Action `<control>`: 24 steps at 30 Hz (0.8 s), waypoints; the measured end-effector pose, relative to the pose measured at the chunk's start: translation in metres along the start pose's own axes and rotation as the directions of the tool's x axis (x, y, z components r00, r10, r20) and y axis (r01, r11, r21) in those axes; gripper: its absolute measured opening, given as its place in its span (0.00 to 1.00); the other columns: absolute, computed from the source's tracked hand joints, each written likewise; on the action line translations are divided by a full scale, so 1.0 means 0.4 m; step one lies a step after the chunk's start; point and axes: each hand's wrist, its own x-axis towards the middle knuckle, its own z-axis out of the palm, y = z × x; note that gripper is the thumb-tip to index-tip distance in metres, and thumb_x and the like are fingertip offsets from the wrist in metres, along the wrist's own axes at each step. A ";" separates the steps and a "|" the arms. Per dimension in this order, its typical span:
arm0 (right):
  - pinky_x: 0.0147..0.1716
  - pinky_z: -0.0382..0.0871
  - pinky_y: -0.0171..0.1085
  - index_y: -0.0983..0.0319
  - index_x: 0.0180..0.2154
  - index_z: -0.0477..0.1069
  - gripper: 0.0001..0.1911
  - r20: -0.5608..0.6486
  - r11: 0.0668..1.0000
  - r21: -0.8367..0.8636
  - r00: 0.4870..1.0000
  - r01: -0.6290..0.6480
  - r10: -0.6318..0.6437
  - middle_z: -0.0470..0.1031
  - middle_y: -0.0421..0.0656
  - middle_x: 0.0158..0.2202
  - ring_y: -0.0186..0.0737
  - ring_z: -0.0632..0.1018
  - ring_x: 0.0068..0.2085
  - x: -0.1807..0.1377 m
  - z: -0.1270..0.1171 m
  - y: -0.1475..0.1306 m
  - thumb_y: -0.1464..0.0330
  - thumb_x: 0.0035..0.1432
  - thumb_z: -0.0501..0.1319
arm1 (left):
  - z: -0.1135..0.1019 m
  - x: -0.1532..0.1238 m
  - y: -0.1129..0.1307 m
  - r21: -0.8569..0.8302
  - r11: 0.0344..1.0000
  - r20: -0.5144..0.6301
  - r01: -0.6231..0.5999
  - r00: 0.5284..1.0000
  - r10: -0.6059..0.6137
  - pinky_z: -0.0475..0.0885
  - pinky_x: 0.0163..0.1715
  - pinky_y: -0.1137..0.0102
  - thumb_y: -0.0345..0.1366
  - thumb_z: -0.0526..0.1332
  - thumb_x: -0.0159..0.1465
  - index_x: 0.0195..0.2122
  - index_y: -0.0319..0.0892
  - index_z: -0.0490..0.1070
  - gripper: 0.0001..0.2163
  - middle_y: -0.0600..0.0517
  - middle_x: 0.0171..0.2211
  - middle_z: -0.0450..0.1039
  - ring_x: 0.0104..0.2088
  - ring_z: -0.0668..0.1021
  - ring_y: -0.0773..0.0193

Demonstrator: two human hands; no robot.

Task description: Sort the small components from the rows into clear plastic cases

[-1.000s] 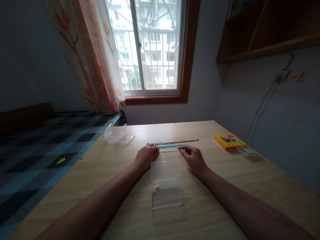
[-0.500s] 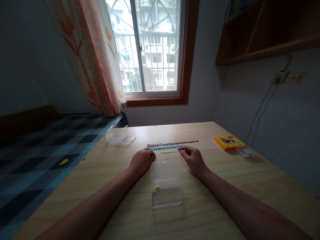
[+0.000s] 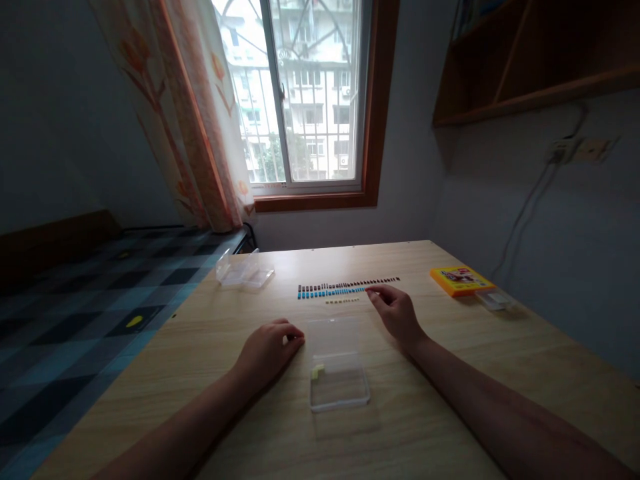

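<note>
Small building-block pieces lie in rows on the table: a dark brown row point(image 3: 350, 284), a blue row point(image 3: 334, 293) and a short pale yellow row point(image 3: 341, 301). At the right end of the blue row, my right hand point(image 3: 399, 313) has thumb and forefinger pinched together; whatever is between them is too small to see. My left hand point(image 3: 267, 345) rests on the table with its fingers curled and tips together, just left of an open clear plastic box point(image 3: 340, 403). Inside that box are a few pale yellow pieces point(image 3: 317, 372).
Another open clear box point(image 3: 245, 272) stands at the table's far left. On the right lies a yellow-orange box point(image 3: 460, 281), with a small clear case point(image 3: 494, 300) beside it. A bed with a checked cover point(image 3: 120, 347) borders the table's left side.
My left hand has drawn back from the left end of the rows toward me, to beside the clear box. My right hand has shifted slightly right, staying near the blue row's end.
</note>
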 end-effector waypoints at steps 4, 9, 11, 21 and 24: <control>0.23 0.58 0.35 0.64 0.37 0.82 0.17 -0.039 1.000 -0.003 0.999 -0.002 0.002 0.71 0.39 0.22 0.35 0.65 0.24 0.000 -0.016 -0.007 0.57 0.58 0.64 | -0.005 0.001 -0.014 -0.052 0.998 0.047 -0.040 0.998 0.043 0.72 0.37 0.70 0.38 0.61 0.64 0.39 0.46 0.83 0.10 0.50 0.38 0.81 0.34 0.80 0.61; 0.23 0.58 0.35 0.64 0.37 0.82 0.16 -0.034 1.000 0.000 0.999 -0.005 0.005 0.71 0.39 0.23 0.35 0.66 0.24 -0.004 -0.022 -0.011 0.57 0.59 0.65 | -0.021 -0.003 -0.032 -0.056 0.998 0.060 -0.042 0.997 0.045 0.71 0.35 0.70 0.36 0.61 0.63 0.44 0.45 0.82 0.11 0.49 0.40 0.80 0.32 0.79 0.62; 0.23 0.59 0.35 0.64 0.38 0.82 0.16 -0.022 1.000 0.008 1.000 -0.006 0.006 0.73 0.40 0.24 0.35 0.67 0.24 -0.008 -0.020 -0.009 0.58 0.59 0.65 | -0.024 -0.005 -0.035 -0.047 0.998 0.058 -0.040 0.997 0.043 0.71 0.35 0.69 0.36 0.61 0.65 0.43 0.45 0.82 0.11 0.49 0.41 0.80 0.33 0.79 0.62; 0.24 0.61 0.34 0.64 0.39 0.82 0.15 -0.021 1.000 0.007 1.000 -0.003 0.003 0.76 0.42 0.27 0.37 0.70 0.27 -0.018 -0.023 -0.018 0.58 0.59 0.66 | -0.015 -0.011 -0.014 -0.020 0.998 0.021 -0.062 0.998 0.062 0.69 0.33 0.70 0.33 0.63 0.64 0.35 0.46 0.82 0.07 0.51 0.37 0.80 0.32 0.79 0.62; 0.24 0.61 0.34 0.64 0.38 0.82 0.15 -0.026 1.000 -0.002 1.000 0.003 -0.003 0.76 0.43 0.28 0.37 0.71 0.28 -0.021 -0.023 -0.024 0.58 0.59 0.66 | -0.015 -0.009 -0.015 -0.026 0.996 0.001 -0.082 0.997 0.082 0.68 0.32 0.70 0.32 0.63 0.63 0.33 0.45 0.82 0.07 0.51 0.36 0.80 0.31 0.79 0.63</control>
